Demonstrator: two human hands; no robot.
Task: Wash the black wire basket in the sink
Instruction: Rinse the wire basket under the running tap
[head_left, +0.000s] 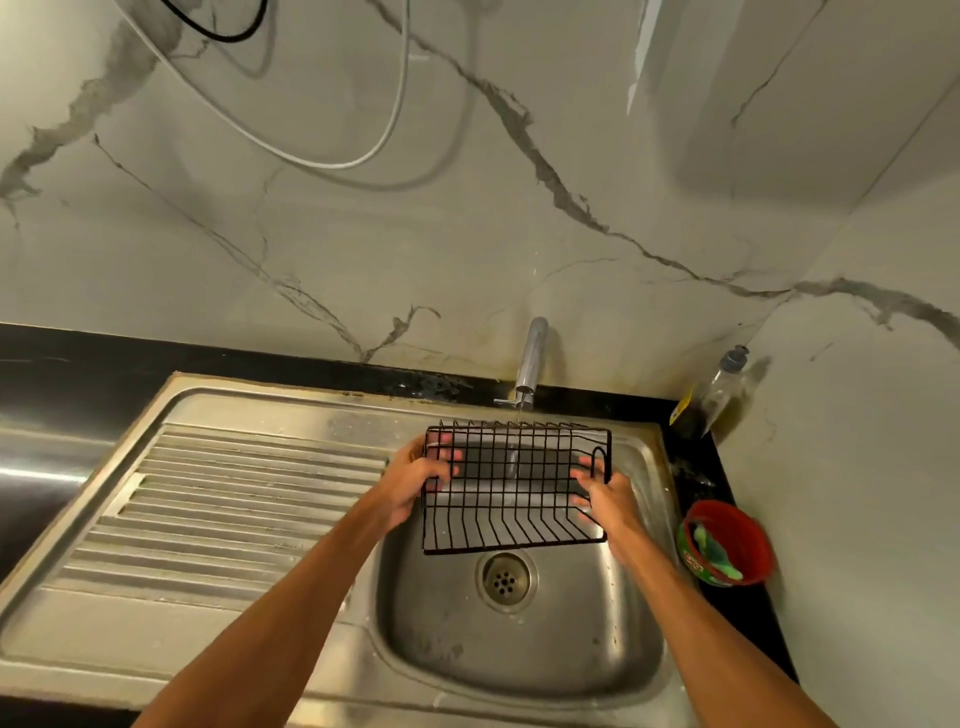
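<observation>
The black wire basket (514, 488) is held above the steel sink bowl (613, 644), tilted with its open side facing me. My left hand (415, 483) grips its left end, fingers curled through the wires. Its right end is held by my right hand (605, 499), fingers curled round the wires there. A thin stream of water falls from the chrome tap (532, 358) through the middle of the basket. The drain (505, 577) lies just below the basket's lower edge.
A ribbed steel draining board (223, 509) stretches to the left of the bowl. A red tub (727, 543) with a green scrubber sits on the black counter at the right. A clear soap bottle (719, 395) stands in the back corner. Marble walls close in behind and to the right.
</observation>
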